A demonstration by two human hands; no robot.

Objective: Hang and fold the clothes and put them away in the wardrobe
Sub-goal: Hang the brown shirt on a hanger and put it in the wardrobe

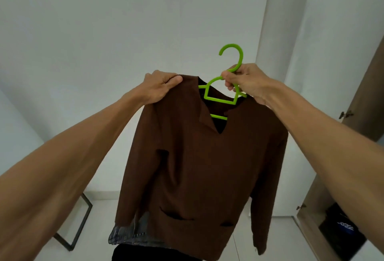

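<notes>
I see both arms stretched up into the middle of the frame. My left hand (160, 86) is clenched on the shoulder edge of a brown long-sleeved top (197, 167), fingers curled over the fabric beside the collar. My right hand (245, 82) grasps the neck of a lime-green plastic hanger (218, 100) just under its hook, which stands free above the knuckles at upper centre. The hanger's lower bars sit inside the open V-neck; the shoulder on the right side of the frame is draped over it, while the other is lifted clear in my left hand. The top hangs down through the centre against a white wall.

Along the right edge stands the wardrobe door (367, 98), open, with a metal hinge (346, 113). At lower right a dark bag (340, 231) carries white writing on a blue patch, too blurred to read. Denim (128, 233) shows beneath the hem, and a grey metal frame (81, 225) stands at lower left.
</notes>
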